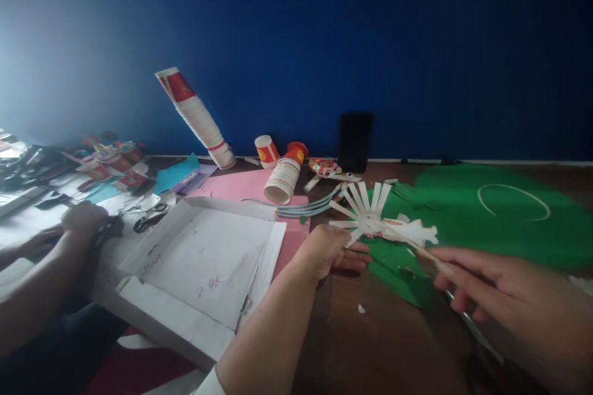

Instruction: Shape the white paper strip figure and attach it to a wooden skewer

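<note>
My left hand (334,252) pinches a white paper cup cut into strips (365,197), which fan out like petals. Its thumb rests by the lower strips, and the other fingers stretch out beneath. From the right, my right hand (486,287) grips a thin wooden stick (433,257) whose far end reaches toward the centre of the fanned cup. Beside that centre lies a white cut-out with a wavy edge (419,233); whether it is joined to the cup, I cannot tell. A slim shiny object (477,330) shows under my right hand, its kind unclear.
A shallow white box (199,259) lies left of my arm. Behind stand a leaning cup stack (204,126), more paper cups (282,180) and a black phone-like slab (355,142). Green paper (500,241) covers the right. Another person's hand (86,219) is at far left near scissors (151,217).
</note>
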Demonstrator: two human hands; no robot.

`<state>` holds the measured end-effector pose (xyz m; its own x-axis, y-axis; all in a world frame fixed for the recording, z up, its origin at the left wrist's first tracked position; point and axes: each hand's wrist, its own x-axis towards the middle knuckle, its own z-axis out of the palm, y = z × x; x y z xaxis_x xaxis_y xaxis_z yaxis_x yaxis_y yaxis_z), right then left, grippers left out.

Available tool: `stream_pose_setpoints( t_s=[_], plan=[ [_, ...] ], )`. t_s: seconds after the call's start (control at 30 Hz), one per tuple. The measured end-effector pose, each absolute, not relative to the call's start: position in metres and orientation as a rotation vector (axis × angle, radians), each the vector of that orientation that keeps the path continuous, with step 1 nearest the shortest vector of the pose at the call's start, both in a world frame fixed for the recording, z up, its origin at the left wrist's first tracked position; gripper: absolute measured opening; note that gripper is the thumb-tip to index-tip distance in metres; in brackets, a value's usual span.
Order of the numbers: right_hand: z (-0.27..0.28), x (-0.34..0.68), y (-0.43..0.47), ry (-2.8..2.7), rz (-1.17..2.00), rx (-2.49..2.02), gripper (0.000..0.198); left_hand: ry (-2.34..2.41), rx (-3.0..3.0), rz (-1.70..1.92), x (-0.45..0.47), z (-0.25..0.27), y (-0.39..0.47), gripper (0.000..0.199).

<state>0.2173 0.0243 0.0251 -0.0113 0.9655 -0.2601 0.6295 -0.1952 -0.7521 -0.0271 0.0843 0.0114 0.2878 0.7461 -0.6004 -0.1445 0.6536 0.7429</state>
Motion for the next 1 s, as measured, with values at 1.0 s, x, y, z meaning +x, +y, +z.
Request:
stream_pose_setpoints(
  t_s=[1.0],
  plan=[
    [0.005,0.168,0.019,-2.132,0.987,-1.611,0.027,0.952,0.689,0.582,-0.048,0.017,0.072,0.026]
  ],
)
